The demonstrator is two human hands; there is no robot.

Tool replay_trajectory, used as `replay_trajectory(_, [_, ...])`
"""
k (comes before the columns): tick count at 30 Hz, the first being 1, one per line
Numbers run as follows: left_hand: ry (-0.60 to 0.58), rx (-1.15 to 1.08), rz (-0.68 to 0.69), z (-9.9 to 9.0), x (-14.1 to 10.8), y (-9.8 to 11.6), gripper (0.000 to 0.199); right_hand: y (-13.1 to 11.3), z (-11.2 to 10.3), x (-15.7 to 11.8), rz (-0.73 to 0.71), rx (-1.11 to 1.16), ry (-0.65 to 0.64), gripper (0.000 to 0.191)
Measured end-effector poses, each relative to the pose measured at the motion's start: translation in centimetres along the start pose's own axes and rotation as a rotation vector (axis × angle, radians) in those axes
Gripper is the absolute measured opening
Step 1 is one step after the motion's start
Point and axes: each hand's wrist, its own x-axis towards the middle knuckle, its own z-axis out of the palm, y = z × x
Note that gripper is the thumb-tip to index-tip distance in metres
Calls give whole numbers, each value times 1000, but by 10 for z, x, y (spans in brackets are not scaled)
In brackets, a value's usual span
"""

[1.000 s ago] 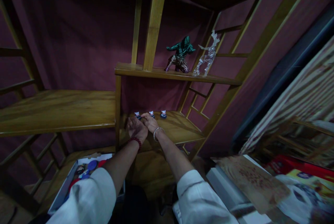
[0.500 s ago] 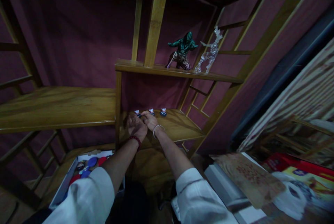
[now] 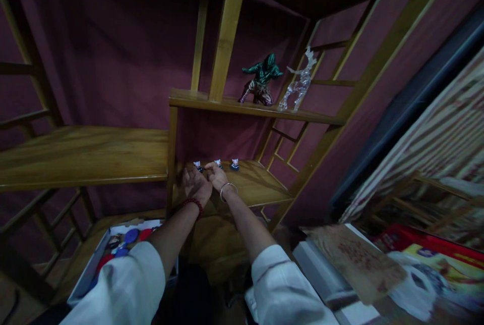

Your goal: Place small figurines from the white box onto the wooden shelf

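Observation:
Three small white-headed figurines with dark bases stand in a row on the lower right shelf (image 3: 257, 183). Around the left figurine (image 3: 197, 165) my two hands come together. My left hand (image 3: 197, 184), a dark red beaded bracelet at its wrist, has its fingers curled at that figurine's left and front. From the right, my right hand (image 3: 217, 177), wearing a silver bangle, reaches its bent fingers to the same figurine's base. Part of the middle figurine (image 3: 218, 163) shows behind my right hand. The right figurine (image 3: 235, 164) stands apart, untouched. My fingertips are partly hidden.
On the shelf above stand a green-hooded crouching statue (image 3: 261, 80) and a clear deer figure (image 3: 298, 83). An open white box (image 3: 81, 277) with red and blue items lies low at left. Cardboard (image 3: 355, 259) and a plastic bag (image 3: 414, 284) lie at right.
The view has shifted slightly. Both hands stay at the left figurine, with almost no change in their pose. The figurines keep their row.

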Motion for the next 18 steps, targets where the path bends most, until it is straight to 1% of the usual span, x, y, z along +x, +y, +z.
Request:
replay_trajectory(2, [42,49,-17,-1,-2,1,54,-3,-1,-2,15,40,34,31])
replay_trajectory(4, [62,69,3,-2,-5,2,57,-7,-4,-7,16,86,59,33])
replay_trajectory(7, [68,7,94,-5,-12,5,53,-14,-9,-16,-82,178,158,29])
replay_trajectory(9, [61,-98,150,-9,-21,9,46,-19,-12,-25,-166,242,245,23])
replay_trajectory(11, [5,-261,159,-13,-34,14,41,-24,-13,-35,-206,287,330,20])
replay_trajectory(13, [-89,-457,102,-17,-50,16,37,-29,-12,-46,-188,330,412,19])
replay_trajectory(15, [-151,-618,72,-20,-68,14,34,-34,-9,-60,-137,349,469,19])
replay_trajectory(18, [-250,-738,7,-24,-95,3,35,-48,-5,-83,-35,370,508,20])
